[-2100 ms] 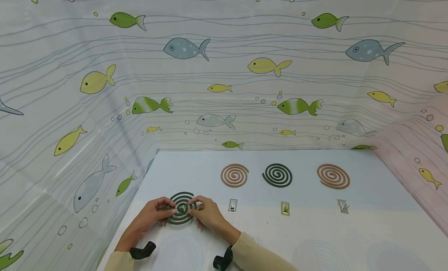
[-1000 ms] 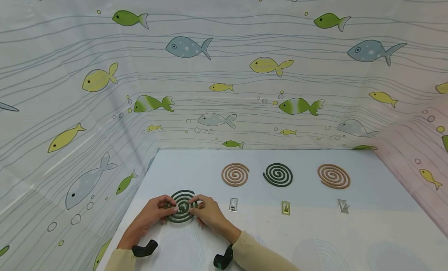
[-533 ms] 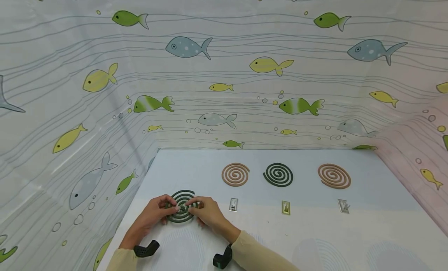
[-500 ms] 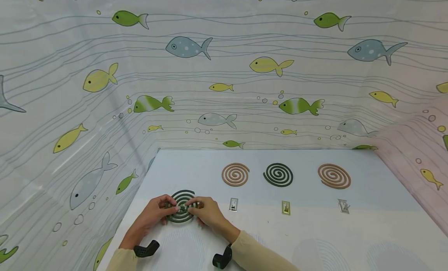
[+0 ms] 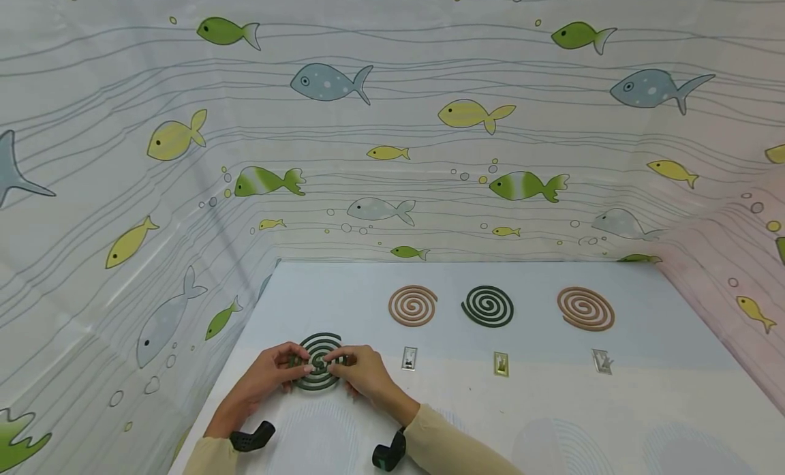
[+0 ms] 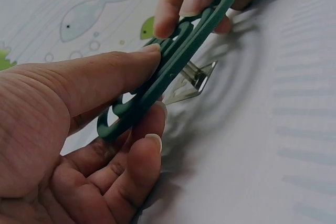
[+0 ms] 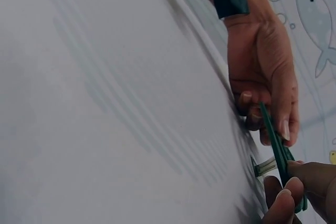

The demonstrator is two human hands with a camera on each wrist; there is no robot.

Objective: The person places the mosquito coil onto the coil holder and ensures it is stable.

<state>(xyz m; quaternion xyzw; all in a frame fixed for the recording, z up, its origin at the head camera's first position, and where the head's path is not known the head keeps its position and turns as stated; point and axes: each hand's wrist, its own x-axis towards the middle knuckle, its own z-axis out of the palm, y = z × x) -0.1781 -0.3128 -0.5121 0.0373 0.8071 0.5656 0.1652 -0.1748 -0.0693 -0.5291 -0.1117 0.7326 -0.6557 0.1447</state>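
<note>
A dark green spiral coil (image 5: 319, 385) is held between both hands at the table's left side. My left hand (image 5: 270, 376) pinches its left part, thumb on top and fingers beneath, as the left wrist view shows. My right hand (image 5: 368, 376) pinches the coil near its centre and right part. Under the coil, a small metal stand (image 6: 198, 80) reaches down to the table; the right wrist view shows this stand (image 7: 265, 166) beside the tilted coil (image 7: 278, 148). Fingers partly cover the coil's centre.
Along the back of the white table (image 5: 343, 291) lie a brown coil (image 5: 412, 306), a dark green coil (image 5: 487, 307) and another brown coil (image 5: 585, 309). In front of them are two silvery metal pieces (image 5: 409, 358) (image 5: 602, 362) and a golden one (image 5: 501, 364). Fish-patterned sheeting stands around.
The right hand's index finger has shifted slightly left towards the coil's centre since the earliest frames. Both hands keep hold of the coil, and the pieces on the table stay put.
</note>
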